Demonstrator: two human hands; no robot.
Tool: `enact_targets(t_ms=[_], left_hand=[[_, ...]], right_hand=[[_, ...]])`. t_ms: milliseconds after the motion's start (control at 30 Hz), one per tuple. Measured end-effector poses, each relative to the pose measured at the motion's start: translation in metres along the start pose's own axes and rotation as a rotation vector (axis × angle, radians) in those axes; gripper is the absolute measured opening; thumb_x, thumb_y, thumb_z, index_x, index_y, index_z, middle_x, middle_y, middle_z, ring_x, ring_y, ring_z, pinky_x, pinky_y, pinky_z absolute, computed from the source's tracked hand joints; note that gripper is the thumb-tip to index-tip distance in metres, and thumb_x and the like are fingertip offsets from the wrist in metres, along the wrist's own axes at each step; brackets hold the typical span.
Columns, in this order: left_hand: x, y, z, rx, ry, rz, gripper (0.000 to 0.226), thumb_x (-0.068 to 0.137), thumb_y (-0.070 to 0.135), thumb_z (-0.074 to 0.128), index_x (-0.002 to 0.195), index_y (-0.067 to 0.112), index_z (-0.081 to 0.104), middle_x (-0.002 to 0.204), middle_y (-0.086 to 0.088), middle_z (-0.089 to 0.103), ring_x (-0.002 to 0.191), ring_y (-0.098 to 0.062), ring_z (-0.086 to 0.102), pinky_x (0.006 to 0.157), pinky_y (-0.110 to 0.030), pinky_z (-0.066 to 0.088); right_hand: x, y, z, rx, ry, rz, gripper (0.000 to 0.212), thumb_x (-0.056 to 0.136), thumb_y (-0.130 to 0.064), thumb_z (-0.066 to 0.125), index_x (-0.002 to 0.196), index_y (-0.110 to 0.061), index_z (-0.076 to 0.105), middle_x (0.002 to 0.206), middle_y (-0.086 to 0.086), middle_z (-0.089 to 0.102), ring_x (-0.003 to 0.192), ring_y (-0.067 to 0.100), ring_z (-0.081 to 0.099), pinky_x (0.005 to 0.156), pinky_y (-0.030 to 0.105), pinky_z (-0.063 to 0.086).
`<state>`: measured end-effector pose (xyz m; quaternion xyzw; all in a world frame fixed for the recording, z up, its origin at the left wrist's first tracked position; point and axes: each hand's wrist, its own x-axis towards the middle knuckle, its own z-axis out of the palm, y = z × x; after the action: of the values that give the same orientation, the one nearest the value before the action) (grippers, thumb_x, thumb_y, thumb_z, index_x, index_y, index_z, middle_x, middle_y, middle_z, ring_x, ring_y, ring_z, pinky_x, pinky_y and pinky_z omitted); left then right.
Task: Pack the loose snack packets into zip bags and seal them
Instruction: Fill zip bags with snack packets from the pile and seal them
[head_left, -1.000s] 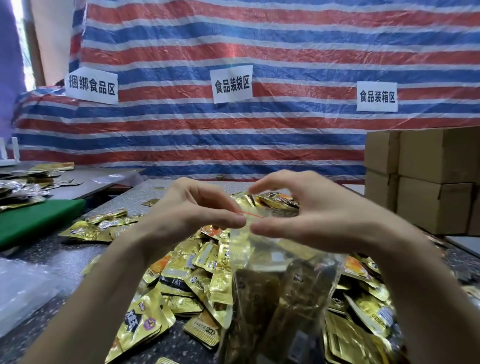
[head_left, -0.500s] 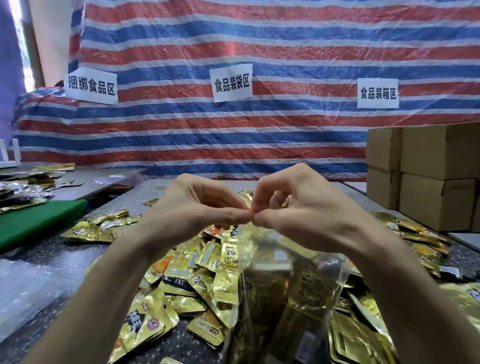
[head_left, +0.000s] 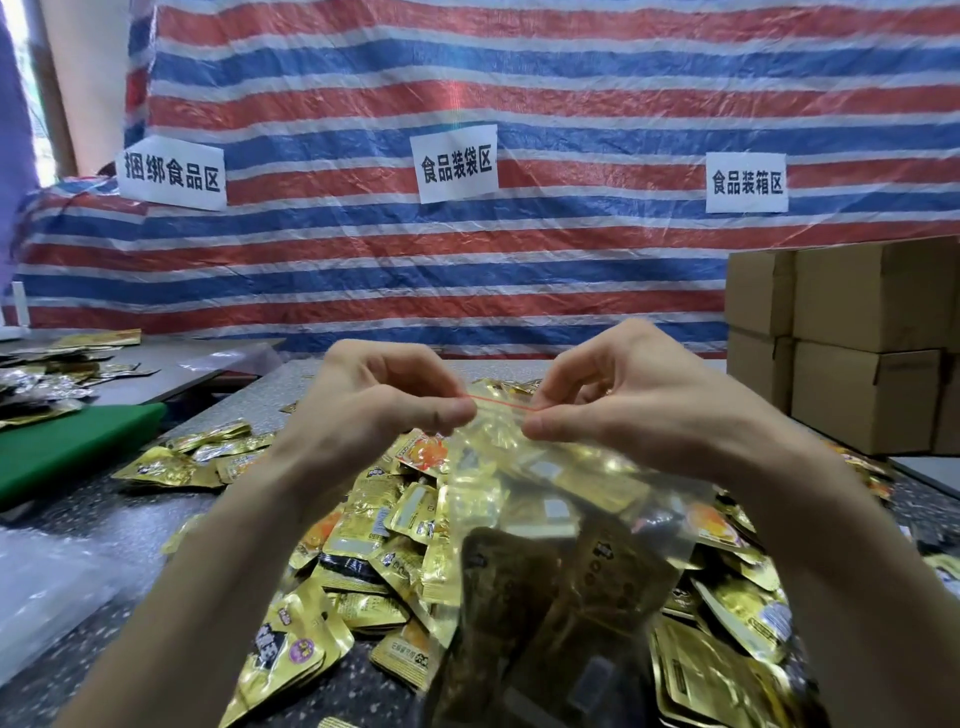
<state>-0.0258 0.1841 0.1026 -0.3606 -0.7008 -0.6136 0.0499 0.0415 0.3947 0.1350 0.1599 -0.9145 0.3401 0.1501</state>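
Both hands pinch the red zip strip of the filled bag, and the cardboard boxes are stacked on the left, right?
Not quite. The head view shows the cardboard boxes stacked on the right, not the left. The left hand and right hand do pinch the red zip strip of the filled zip bag.

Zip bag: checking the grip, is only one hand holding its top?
No, the left hand and the right hand both pinch the zip bag at its red-lined top.
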Motion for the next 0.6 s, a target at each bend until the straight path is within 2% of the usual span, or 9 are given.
enact_targets(t_ms=[133,300,400,600], left_hand=[[0.001,-0.002,-0.01,-0.062,0.056,-0.022,0.019,0.06,0.014,0.077,0.071,-0.001,0.071,0.072,-0.011,0.069,0.069,-0.02,0.06,0.067,-0.03,0.049],[0.001,-0.006,-0.011,-0.076,0.069,-0.042,0.012,0.062,0.011,0.076,0.07,0.003,0.073,0.07,-0.011,0.068,0.067,-0.019,0.06,0.063,-0.024,0.05],[0.002,-0.006,-0.01,-0.069,0.065,-0.038,0.013,0.061,0.013,0.076,0.07,0.004,0.074,0.07,-0.011,0.069,0.066,-0.018,0.061,0.061,-0.021,0.052],[0.003,-0.011,-0.018,-0.063,0.103,-0.051,0.01,0.066,0.008,0.074,0.071,0.0,0.072,0.072,-0.012,0.068,0.068,-0.02,0.061,0.064,-0.025,0.053]], right_hand=[[-0.002,0.005,-0.006,0.011,-0.012,0.04,0.01,0.08,-0.024,0.083,0.072,-0.019,0.079,0.067,-0.008,0.072,0.06,-0.003,0.059,0.058,0.011,0.043],[0.0,0.008,-0.007,0.001,-0.037,0.105,0.01,0.08,-0.026,0.083,0.075,-0.018,0.079,0.077,-0.004,0.075,0.072,0.004,0.065,0.073,0.025,0.05],[-0.001,0.01,-0.01,0.0,-0.072,0.131,0.012,0.081,-0.028,0.082,0.075,-0.018,0.08,0.078,-0.006,0.076,0.074,0.003,0.068,0.075,0.026,0.05],[-0.005,0.019,-0.021,-0.041,-0.082,0.163,0.01,0.08,-0.028,0.082,0.075,-0.019,0.08,0.082,0.0,0.077,0.086,0.019,0.07,0.087,0.038,0.052]])
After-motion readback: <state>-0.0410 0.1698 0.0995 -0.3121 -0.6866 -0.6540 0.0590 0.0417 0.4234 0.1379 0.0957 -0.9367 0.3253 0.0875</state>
